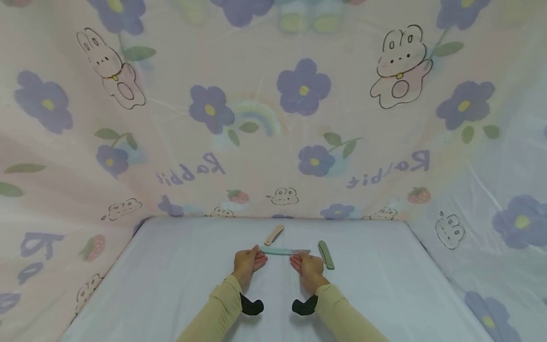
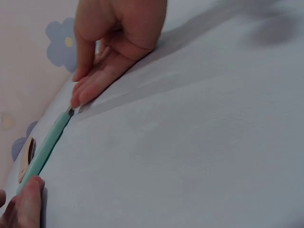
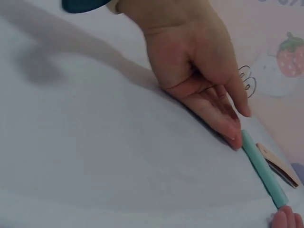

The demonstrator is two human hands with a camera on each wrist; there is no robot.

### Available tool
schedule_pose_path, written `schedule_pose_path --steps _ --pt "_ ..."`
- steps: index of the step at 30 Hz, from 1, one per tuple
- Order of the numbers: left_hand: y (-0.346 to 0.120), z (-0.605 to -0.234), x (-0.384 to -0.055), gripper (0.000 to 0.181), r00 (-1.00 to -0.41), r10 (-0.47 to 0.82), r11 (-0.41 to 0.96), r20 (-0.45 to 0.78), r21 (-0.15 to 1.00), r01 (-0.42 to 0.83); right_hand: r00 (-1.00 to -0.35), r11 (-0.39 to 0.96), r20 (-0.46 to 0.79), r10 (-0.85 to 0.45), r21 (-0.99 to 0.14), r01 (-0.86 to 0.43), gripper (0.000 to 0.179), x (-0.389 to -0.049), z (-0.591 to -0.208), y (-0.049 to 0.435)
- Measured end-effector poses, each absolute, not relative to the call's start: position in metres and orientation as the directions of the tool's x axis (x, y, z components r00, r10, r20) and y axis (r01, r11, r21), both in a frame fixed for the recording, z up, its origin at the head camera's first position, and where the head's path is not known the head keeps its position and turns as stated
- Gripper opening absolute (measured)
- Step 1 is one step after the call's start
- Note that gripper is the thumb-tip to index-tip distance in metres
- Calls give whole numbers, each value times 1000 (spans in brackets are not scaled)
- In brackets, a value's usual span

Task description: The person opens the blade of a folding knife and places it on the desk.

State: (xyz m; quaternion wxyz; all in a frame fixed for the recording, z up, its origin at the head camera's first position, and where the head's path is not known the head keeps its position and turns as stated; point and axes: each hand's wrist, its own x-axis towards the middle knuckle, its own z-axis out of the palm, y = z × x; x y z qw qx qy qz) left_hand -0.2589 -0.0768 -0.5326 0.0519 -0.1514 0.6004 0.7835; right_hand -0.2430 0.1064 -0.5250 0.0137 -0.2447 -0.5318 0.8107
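Observation:
A folding knife [image 1: 277, 251] with a mint-green handle lies unfolded across the far middle of the white surface, its metal blade toward the right. My left hand [image 1: 248, 266] is at the handle's end, fingers loosely bent; the right wrist view shows that thumb a little apart from the handle [image 3: 263, 166]. At the blade end is my right hand [image 1: 310, 270], palm turned partly up, fingertips right beside the blade, thumb and fingers slightly apart. Part of the blade is hidden behind those fingers. A beige folded knife [image 1: 274, 235] and an olive-green folded knife [image 1: 326, 255] lie nearby.
A patterned curtain [image 1: 256, 156] with flowers and rabbits surrounds the white table surface [image 1: 171, 285] at the back and sides. Black wrist pieces [image 1: 252, 305] stick out under both beige sleeves [image 1: 213, 313].

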Motion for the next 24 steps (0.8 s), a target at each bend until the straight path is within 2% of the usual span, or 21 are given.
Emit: schedule_pose_path --steps 5,14,18,24 --pt "-75 -527 -259 38 -952 -119 -263 -280 934 -242 -894 -496 -399 206 -830 256 31 -248 -525 112" --pt "-70 -519 -259 46 -945 -43 -387 -324 877 -283 -910 -535 -411 49 -781 324 32 -244 -523 128" --pt "-59 -510 -260 43 -957 -45 -366 -287 896 -251 -922 -512 -386 36 -800 314 33 -242 -513 138" --pt "-36 -489 -256 34 -978 83 -267 -193 941 -209 -931 -454 -351 98 -848 272 21 -243 -487 165"
